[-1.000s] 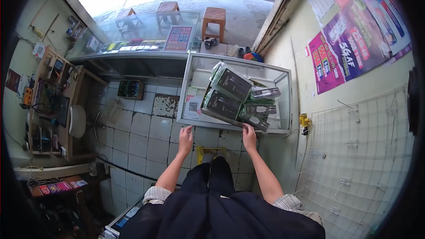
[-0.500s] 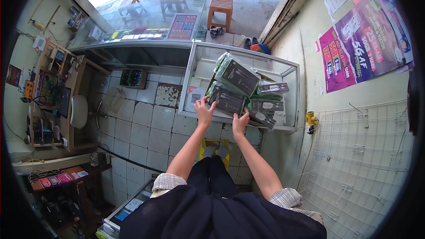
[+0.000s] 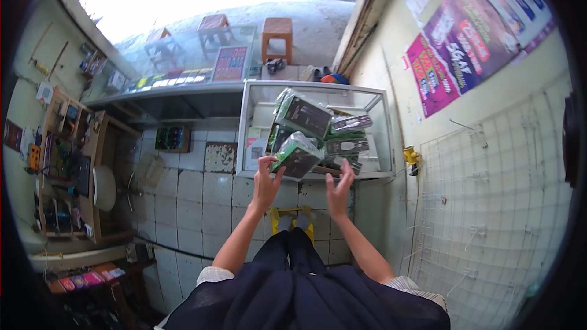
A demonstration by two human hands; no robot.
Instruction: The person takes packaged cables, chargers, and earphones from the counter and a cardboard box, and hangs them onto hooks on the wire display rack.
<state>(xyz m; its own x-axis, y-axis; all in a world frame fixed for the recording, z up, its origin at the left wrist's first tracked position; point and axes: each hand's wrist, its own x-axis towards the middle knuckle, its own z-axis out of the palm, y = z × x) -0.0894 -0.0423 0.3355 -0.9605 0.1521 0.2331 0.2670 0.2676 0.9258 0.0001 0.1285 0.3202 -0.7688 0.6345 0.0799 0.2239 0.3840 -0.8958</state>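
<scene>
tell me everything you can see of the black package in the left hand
The flat, boxy black package in glossy clear plastic shows green along its left side; its printing is too blurred to read. The left hand grips its lower left corner, holding it askew over the near side of the pile of similar packages on the glass display case. The open right hand appears apart from it. Its underside is hidden.

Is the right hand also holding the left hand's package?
No, the right hand is open, apart from the package in the left hand.
</scene>
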